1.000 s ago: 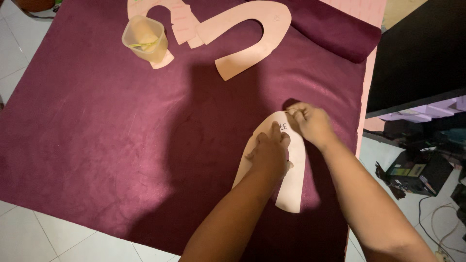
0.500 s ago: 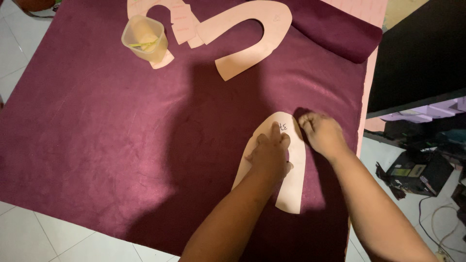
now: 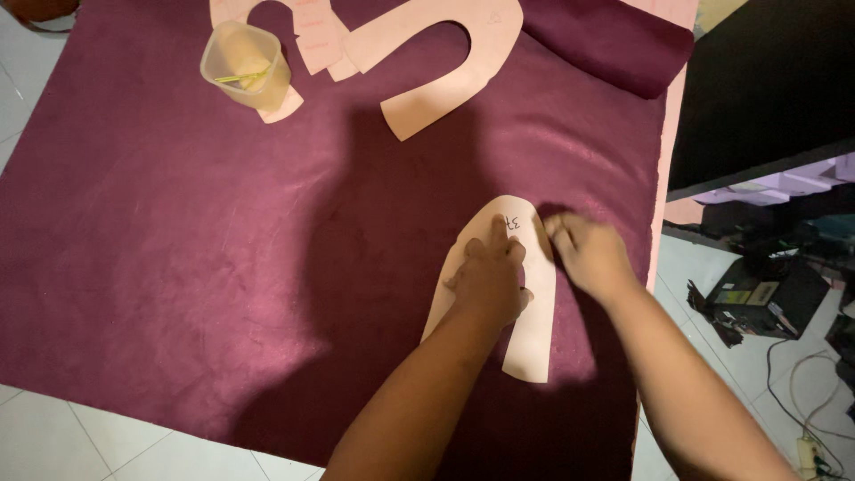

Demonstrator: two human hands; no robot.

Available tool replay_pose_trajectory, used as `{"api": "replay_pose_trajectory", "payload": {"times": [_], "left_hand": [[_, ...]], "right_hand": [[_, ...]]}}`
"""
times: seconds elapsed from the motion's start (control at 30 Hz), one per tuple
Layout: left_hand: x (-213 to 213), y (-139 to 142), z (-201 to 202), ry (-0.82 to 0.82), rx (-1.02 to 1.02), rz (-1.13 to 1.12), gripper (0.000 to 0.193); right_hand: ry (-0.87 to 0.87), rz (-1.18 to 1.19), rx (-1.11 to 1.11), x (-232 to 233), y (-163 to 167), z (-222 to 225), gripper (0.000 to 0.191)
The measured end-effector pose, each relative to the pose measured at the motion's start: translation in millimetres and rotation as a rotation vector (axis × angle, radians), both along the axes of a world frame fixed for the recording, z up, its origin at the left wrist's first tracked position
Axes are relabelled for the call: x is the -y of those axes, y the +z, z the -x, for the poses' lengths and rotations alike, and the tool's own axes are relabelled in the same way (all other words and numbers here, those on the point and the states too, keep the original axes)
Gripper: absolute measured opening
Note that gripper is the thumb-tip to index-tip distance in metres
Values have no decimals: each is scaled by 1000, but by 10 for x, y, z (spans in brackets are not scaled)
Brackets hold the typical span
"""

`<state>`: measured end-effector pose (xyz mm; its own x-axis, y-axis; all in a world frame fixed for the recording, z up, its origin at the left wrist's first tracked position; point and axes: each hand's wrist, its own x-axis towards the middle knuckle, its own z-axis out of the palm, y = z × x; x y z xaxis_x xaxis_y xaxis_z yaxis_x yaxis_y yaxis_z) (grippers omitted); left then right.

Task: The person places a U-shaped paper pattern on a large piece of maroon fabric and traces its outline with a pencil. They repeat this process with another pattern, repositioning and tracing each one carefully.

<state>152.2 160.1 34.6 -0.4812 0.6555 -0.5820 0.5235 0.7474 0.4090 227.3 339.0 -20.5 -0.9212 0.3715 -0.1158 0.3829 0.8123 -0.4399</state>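
Observation:
A pale pink arch-shaped paper pattern piece point(image 3: 534, 343) lies flat on a wide maroon fabric point(image 3: 178, 249). My left hand point(image 3: 490, 281) presses down on the middle of the piece with flat fingers, the index finger pointing toward its rounded top. Beside the piece's upper right edge, my right hand point(image 3: 588, 254) rests on the fabric with its fingers bunched together. It is motion-blurred, and I cannot tell whether anything is pinched in it.
A larger U-shaped paper pattern point(image 3: 445, 80) and smaller pieces lie at the top. A translucent plastic cup point(image 3: 245, 67) stands among them. The fabric's rolled end point(image 3: 614, 44) is at top right. Black furniture point(image 3: 766, 80), a black device point(image 3: 757, 294) and cables point(image 3: 802, 401) are on the right.
My right hand has slid from the top of the arch-shaped piece down along its right edge. My left hand stays pressed on the piece.

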Motion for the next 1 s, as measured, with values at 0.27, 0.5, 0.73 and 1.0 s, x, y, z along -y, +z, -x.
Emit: {"api": "replay_pose_trajectory", "payload": {"times": [0.27, 0.5, 0.73, 1.0], "left_hand": [[-19, -64, -30, 36, -12, -19, 89], [4, -76, -38, 0, -9, 19, 102], [-1, -132, -47, -88, -99, 35, 109], [-10, -209, -78, -49, -102, -3, 110]], "right_hand": [[-17, 188, -72, 208, 114, -730, 20], [-99, 147, -123, -72, -27, 68, 21], [-54, 84, -124, 417, 69, -935, 17], [-122, 206, 53, 606, 90, -1368, 18]]}}
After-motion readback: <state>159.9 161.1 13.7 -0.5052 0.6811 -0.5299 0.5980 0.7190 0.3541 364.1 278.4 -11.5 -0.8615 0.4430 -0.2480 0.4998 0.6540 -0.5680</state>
